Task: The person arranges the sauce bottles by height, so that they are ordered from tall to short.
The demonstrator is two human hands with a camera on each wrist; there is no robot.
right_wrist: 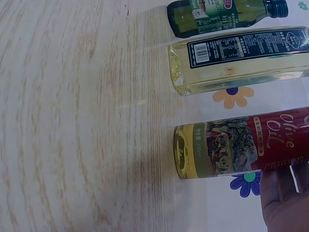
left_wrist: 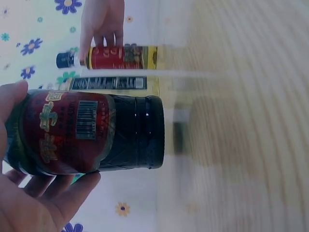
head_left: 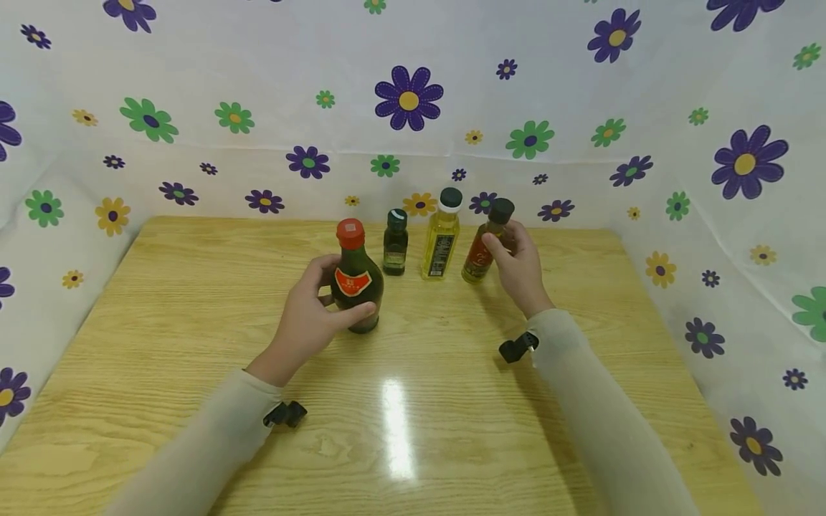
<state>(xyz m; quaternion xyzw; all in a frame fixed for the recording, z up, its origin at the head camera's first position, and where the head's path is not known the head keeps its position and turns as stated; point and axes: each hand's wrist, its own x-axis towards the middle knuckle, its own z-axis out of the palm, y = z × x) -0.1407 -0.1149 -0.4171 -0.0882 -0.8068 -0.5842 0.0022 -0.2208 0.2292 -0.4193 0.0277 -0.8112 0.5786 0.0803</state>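
My left hand (head_left: 308,317) grips a dark green glass bottle (head_left: 358,295) with a red cap and an orange-red neck label. Its larger red back label with a barcode faces the left wrist view, where the bottle's base shows apart from the tabletop. At the back right, my right hand (head_left: 521,271) holds an olive oil bottle (right_wrist: 231,145) by its upper part, thumb on the near side. That bottle has a black cap and a red label reading "Olive Oil", and leans slightly to the right in the head view.
Left of the olive oil bottle stands a square bottle of yellow oil (head_left: 442,247) with a dark cap. Beside it is a small dark green bottle (head_left: 396,251). The wooden table (head_left: 161,322) ends at a flowered white cloth (head_left: 258,64) behind and on both sides.
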